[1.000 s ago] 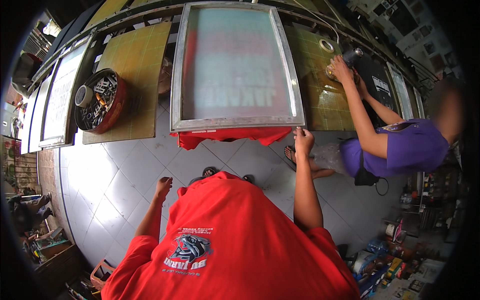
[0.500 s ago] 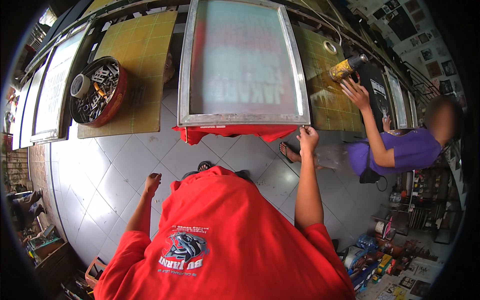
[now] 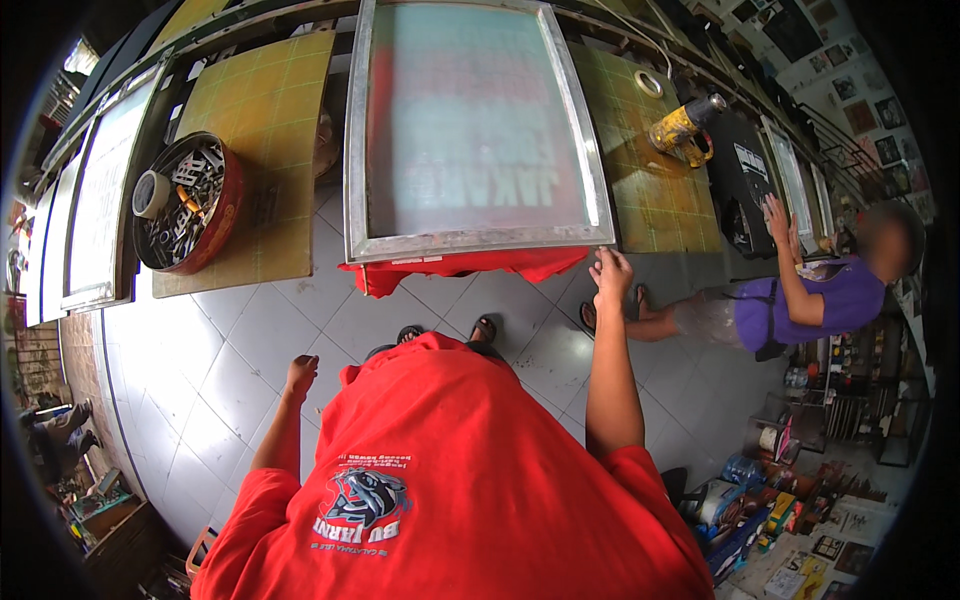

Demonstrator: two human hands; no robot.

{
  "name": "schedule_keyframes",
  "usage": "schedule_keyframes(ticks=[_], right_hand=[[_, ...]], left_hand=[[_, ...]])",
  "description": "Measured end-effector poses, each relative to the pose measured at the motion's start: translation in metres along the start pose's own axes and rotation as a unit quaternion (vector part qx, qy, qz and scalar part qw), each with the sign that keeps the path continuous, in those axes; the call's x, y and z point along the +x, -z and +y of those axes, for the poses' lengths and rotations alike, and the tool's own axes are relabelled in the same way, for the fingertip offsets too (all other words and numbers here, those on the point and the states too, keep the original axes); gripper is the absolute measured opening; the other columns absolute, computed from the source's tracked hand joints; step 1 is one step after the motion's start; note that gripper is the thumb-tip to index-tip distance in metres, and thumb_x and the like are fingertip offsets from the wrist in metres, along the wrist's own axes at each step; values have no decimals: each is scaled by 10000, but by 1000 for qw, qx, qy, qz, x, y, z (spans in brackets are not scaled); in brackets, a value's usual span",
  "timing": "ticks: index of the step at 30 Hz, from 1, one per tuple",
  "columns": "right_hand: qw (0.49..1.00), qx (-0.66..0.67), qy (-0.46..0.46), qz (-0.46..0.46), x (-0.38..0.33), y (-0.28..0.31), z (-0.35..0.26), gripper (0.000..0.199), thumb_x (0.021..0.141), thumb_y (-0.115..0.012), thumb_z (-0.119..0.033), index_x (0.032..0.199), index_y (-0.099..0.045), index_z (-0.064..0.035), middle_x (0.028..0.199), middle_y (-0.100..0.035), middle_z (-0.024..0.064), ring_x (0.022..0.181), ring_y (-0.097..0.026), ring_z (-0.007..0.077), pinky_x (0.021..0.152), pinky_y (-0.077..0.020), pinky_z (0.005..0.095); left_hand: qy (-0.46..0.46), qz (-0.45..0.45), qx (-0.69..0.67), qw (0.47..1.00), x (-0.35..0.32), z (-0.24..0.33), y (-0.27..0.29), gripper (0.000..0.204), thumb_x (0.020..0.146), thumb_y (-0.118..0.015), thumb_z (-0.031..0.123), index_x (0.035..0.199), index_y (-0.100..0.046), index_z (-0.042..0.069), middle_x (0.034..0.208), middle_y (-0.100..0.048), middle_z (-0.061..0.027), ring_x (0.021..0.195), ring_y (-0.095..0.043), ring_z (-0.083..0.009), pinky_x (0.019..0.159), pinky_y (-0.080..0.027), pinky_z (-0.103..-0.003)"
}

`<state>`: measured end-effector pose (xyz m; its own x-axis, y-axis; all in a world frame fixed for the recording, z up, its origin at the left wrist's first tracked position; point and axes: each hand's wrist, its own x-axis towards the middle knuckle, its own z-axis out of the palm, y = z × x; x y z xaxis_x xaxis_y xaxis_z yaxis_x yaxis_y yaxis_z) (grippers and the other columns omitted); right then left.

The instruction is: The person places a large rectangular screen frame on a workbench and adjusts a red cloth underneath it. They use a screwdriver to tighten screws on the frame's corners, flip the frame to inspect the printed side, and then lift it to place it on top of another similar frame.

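A: Fig. shows? R hand first.
B: R hand raised to the near R corner of the metal-framed screen, fingers curled on the frame edge, ca. 5 o'clock of the frame. Grip looks loose; can't tell if it truly clamps the frame.
A: And the screen?
B: Lies flat on the bench, 12 o'clock from the person. A red cloth hangs out under its near edge.
A: L hand?
B: Hangs low at 9 o'clock of the body, fingers half curled, holding nothing, well apart from the bench.
A: Surroundings?
B: Red round tin w/ metal bits and a tape roll at 10 o'clock, on a yellow-green mat. Yellow heat gun at 2 o'clock. Co-worker in a purple top at 3 o'clock, hand on a black panel.
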<state>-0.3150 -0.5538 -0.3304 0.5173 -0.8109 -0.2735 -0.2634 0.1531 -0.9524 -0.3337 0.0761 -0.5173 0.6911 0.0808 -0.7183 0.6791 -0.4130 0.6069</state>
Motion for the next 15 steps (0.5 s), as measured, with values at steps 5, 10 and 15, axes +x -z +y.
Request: schedule_keyframes(ticks=[5,10,15], right_hand=[[999,10,1,32,-6,-4,-3,132,862,-587,-138,954,-612,-47,891,-612,19,710,-539,105,684,-507,299],[999,-20,34,31,-11,-3,1,152,863,-566,-108,987,-613,-34,907,-619,47,738,-588,129,652,-509,272],[1000,24,8,18,-11,4,1,208,883,-560,-144,1035,-614,-14,915,-619,45,728,-589,125,662,-511,273]], left_hand=[[2,9,-14,1000,-3,3,-11,297,834,-583,281,806,-597,-14,683,-551,-32,605,-515,-135,564,-434,-300],[-20,-7,7,1000,1,7,-30,318,844,-578,285,853,-616,-30,710,-592,-54,615,-538,-155,576,-446,-316],[-43,-41,39,997,8,11,-41,330,847,-580,319,988,-612,22,829,-612,-41,668,-551,-129,545,-419,-266]])
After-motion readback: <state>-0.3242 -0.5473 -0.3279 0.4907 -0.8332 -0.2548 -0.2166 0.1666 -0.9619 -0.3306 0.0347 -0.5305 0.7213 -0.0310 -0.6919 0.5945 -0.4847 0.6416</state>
